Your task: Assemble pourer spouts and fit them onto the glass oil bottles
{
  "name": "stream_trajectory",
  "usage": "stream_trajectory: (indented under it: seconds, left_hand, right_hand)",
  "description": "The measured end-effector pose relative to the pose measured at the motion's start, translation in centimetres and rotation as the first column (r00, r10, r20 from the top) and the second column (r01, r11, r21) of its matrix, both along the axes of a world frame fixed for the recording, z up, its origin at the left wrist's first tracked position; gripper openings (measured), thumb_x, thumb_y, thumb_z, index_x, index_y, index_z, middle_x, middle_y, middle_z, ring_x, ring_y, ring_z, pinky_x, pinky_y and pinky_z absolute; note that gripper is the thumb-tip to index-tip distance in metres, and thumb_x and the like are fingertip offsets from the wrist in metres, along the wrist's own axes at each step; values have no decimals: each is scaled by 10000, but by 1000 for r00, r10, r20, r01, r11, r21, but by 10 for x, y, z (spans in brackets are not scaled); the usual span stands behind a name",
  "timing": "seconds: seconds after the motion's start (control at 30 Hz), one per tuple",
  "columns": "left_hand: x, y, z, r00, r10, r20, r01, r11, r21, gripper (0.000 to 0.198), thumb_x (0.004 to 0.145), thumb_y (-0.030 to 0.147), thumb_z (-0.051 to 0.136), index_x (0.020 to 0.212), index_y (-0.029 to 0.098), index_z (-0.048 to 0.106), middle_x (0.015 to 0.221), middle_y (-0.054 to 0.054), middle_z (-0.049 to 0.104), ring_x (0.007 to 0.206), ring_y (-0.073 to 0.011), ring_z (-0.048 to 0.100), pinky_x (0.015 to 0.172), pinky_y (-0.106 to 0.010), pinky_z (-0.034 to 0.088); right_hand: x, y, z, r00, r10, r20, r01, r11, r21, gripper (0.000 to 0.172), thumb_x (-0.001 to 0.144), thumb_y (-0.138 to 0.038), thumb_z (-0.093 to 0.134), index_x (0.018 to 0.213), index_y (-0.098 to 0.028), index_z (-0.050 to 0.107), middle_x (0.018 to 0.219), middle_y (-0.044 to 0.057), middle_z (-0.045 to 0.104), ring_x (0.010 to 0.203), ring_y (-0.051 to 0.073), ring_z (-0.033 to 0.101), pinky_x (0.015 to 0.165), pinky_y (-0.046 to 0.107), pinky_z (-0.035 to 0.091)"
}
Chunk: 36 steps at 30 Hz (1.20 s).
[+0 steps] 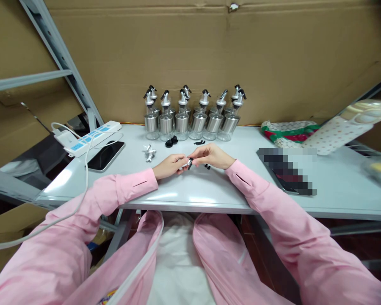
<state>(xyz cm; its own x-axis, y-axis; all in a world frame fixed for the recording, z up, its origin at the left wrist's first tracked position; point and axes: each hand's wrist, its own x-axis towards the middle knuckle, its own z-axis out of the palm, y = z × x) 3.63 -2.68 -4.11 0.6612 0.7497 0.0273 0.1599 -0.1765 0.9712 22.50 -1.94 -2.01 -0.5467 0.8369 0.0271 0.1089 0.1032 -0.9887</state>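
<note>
My left hand (170,166) is closed, pinching a small silver pourer spout (189,162) with a black part on it. From the other side, the fingertips of my right hand (213,156) are closed on the same spout, at its black part. The fingers hide much of the piece. Just to the right of it, several tiny black pieces (207,167) lie on the table. Beyond my hands are thin black levers (199,142) and round black stoppers (171,141). Loose silver spouts (150,153) lie left of my left hand.
Glass-and-steel oil bottles (198,123) with pourer tops stand in rows at the back of the grey table (190,204). A phone (106,156) and power strip (93,137) lie left, with a white cable crossing my left arm. A spotted cup (333,131) and a pixelated flat object (285,171) are right.
</note>
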Motion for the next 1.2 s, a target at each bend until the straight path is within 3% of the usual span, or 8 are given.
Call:
stream_trajectory:
  seconds: [0.5,0.8,1.0,1.2]
  left_hand:
    - [0,2,-2,1000,20,24,-18,996,-85,259,845,331,415,685,133,462,564,52,443,405,-23,386,420,-163,295]
    - [0,0,-1,999,39,3,-39,996,-82,254,879,282,384,687,133,456,553,52,452,399,-22,394,400,-151,292]
    - [-1,2,-4,999,44,-6,-44,996,-79,261,882,304,381,697,135,453,556,52,449,397,-23,402,393,-144,294]
    - [-2,2,-5,999,45,-13,-45,998,-53,281,865,352,400,670,151,430,523,59,436,389,-30,381,391,-153,285]
  right_hand:
    - [-4,-2,-2,1000,-26,10,25,1000,14,333,462,-250,821,726,-116,669,618,-5,661,550,89,560,598,247,454]
    - [-6,2,-9,994,-20,103,0,982,190,383,504,-380,799,742,-121,649,601,-11,609,554,93,508,574,241,407]
    - [-6,2,-13,989,-43,145,-10,936,352,387,577,-452,749,758,-125,649,653,15,619,594,110,511,601,249,417]
    - [-7,2,-15,987,-48,153,-21,906,422,379,613,-471,721,779,-139,641,658,15,615,620,124,524,631,261,432]
